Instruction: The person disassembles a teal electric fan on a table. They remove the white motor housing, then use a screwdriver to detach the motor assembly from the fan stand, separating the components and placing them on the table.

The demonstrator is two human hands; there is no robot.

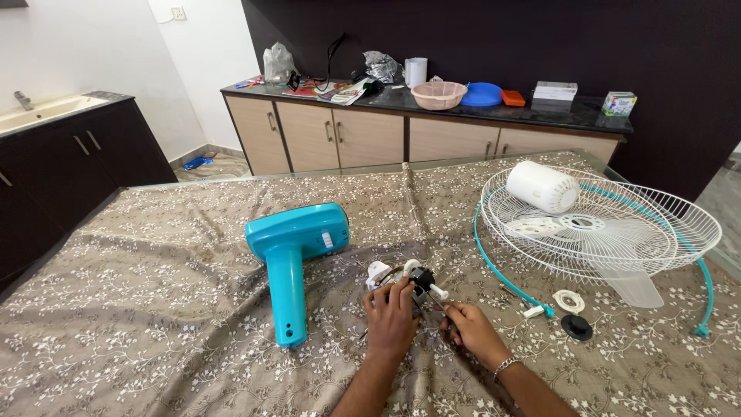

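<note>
On the floral brown tablecloth (154, 255): one turquoise plastic fan stand (293, 255), one white wire fan guard (610, 224), one white cylindrical motor cover (542, 186), two hands.

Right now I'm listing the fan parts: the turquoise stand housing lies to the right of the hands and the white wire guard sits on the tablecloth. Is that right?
Not quite. The head view shows the turquoise stand housing lying to the left of the hands: left hand, right hand. The white wire guard does sit on the tablecloth, off to the right.
</note>
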